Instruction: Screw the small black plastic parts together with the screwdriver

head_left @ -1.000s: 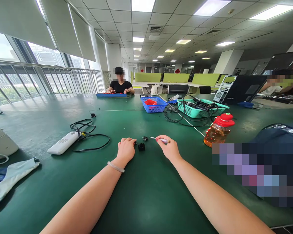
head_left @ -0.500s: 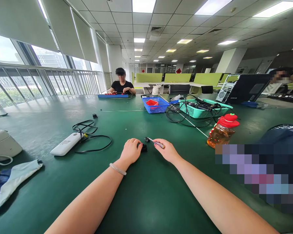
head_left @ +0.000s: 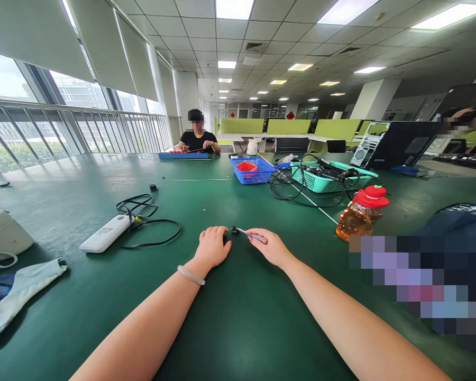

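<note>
On the green table (head_left: 222, 328), my left hand (head_left: 212, 246) is curled around a small black part (head_left: 225, 239), most of which it hides. My right hand (head_left: 270, 246) grips a slim screwdriver (head_left: 257, 237) with a thin metal shaft and a brownish handle. Its shaft points left, and the tip meets a second small black piece (head_left: 234, 230) just beyond my left fingertips. Both black pieces are too small to identify.
To the left lie a white power bank (head_left: 105, 234) with a black cable (head_left: 162, 242) and a glove (head_left: 21, 296). A red-lidded bottle (head_left: 359, 216), a teal basket (head_left: 321, 184) of cables and a blue basket (head_left: 253, 177) stand to the right and ahead. A person (head_left: 197, 138) sits opposite.
My left hand has shifted slightly left with the black part, which is now more covered. The small black piece at the screwdriver's tip has moved a little left and down.
</note>
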A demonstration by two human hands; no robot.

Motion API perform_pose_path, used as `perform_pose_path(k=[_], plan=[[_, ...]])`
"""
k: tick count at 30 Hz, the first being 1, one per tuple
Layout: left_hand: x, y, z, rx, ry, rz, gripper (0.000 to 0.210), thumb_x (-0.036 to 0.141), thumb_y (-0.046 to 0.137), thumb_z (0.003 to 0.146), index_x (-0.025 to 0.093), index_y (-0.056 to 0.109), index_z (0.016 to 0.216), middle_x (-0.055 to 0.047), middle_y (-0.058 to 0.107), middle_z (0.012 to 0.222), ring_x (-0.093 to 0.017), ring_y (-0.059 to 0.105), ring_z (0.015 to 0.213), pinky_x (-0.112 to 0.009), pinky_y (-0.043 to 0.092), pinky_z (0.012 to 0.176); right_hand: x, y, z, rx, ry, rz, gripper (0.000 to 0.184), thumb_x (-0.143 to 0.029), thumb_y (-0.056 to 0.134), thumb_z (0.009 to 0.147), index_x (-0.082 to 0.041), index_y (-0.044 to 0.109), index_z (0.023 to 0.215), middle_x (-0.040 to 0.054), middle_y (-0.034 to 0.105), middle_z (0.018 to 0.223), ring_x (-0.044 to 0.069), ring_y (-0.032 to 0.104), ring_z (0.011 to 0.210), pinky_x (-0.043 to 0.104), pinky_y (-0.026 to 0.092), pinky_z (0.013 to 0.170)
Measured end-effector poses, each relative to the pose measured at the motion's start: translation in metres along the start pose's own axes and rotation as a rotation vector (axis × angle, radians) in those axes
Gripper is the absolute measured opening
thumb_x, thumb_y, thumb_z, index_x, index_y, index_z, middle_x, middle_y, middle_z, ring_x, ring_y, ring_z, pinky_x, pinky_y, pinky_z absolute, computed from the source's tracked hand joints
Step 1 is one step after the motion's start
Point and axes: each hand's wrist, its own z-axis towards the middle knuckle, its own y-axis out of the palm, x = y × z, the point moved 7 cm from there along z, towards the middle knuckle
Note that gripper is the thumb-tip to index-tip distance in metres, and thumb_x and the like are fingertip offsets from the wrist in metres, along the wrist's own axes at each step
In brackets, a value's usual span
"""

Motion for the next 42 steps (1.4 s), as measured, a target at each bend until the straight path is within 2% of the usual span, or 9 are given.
perform_pose_path(k=[3,6,10,14,25,30,34,37,42], plan=[[-0.003,0.000,0.001,0.003,-0.009,-0.007,0.051,0.037,0.054,0.086,0.023,0.045,0.134,-0.011,0.056,0.136,-0.029,0.043,0.132,-0.049,0.030,0.111,0.000,0.002,-0.002,-0.034,0.027,0.133,0.027,-0.037,0.062,0.082,-0.022,0.073,0.101,0.0059,0.074,0.097,0.020,0.068,0.088,0.037,0.053,0.085],[0.001,0.003,0.000,-0.039,0.050,-0.014,0.059,0.048,0.055,0.085,0.026,0.044,0.138,-0.010,0.055,0.138,-0.030,0.042,0.132,-0.050,0.029,0.111,-0.003,-0.006,-0.001,0.040,0.003,0.283,0.031,-0.044,0.061,0.082,-0.018,0.073,0.092,0.0038,0.071,0.075,0.016,0.063,0.065,0.033,0.053,0.071],[0.010,0.005,-0.002,-0.082,0.143,-0.031,0.047,0.051,0.056,0.085,0.029,0.056,0.127,-0.007,0.060,0.132,-0.029,0.045,0.128,-0.051,0.031,0.110,0.005,-0.023,0.003,0.220,-0.009,0.424,0.036,-0.051,0.060,0.081,-0.017,0.073,0.079,0.0009,0.062,0.060,0.013,0.055,0.052,0.030,0.049,0.058],[0.012,0.004,-0.003,-0.092,0.154,-0.048,0.031,0.046,0.056,0.087,0.030,0.063,0.112,-0.006,0.063,0.121,-0.028,0.050,0.119,-0.051,0.034,0.107,0.018,-0.030,0.005,0.310,0.051,0.496,0.039,-0.053,0.060,0.079,-0.017,0.072,0.073,0.0009,0.059,0.056,0.013,0.052,0.049,0.030,0.047,0.053],[0.012,0.003,-0.004,-0.055,0.079,0.059,0.028,0.044,0.054,0.089,0.026,0.062,0.107,-0.008,0.060,0.109,-0.028,0.051,0.111,-0.045,0.041,0.095,0.017,-0.023,0.006,0.259,0.029,0.452,0.050,-0.064,0.053,0.082,-0.019,0.066,0.063,0.0012,0.054,0.051,0.014,0.051,0.049,0.030,0.046,0.052],[0.018,0.002,-0.006,-0.027,0.071,0.162,0.030,0.047,0.049,0.091,0.024,0.061,0.107,-0.009,0.060,0.106,-0.028,0.052,0.105,-0.044,0.042,0.089,0.000,-0.036,-0.003,0.365,0.002,0.298,0.058,-0.070,0.047,0.083,-0.021,0.053,0.050,-0.0012,0.042,0.046,0.012,0.040,0.044,0.028,0.035,0.046],[0.018,0.001,-0.008,-0.027,0.051,0.179,0.030,0.047,0.048,0.092,0.025,0.061,0.106,-0.009,0.061,0.104,-0.028,0.052,0.105,-0.043,0.041,0.089,-0.051,-0.027,-0.020,0.273,-0.255,-0.071,0.057,-0.064,0.043,0.088,-0.023,0.044,0.048,0.0018,0.048,0.052,0.015,0.046,0.055,0.031,0.040,0.059],[0.017,0.000,-0.008,-0.033,0.017,0.162,0.030,0.048,0.048,0.092,0.025,0.062,0.105,-0.009,0.062,0.104,-0.028,0.053,0.106,-0.043,0.041,0.089,-0.081,-0.004,-0.031,0.101,-0.461,-0.243,0.051,-0.051,0.047,0.090,-0.023,0.040,0.049,-0.0008,0.044,0.048,0.014,0.041,0.053,0.031,0.038,0.064],[0.017,-0.003,-0.012,-0.007,-0.037,0.202,0.029,0.047,0.048,0.092,0.024,0.062,0.103,-0.009,0.063,0.102,-0.028,0.054,0.105,-0.044,0.042,0.087,-0.084,0.006,-0.032,0.016,-0.524,-0.230,0.048,-0.048,0.041,0.093,-0.022,0.036,0.052,-0.0018,0.042,0.049,0.014,0.039,0.052,0.029,0.036,0.062]])
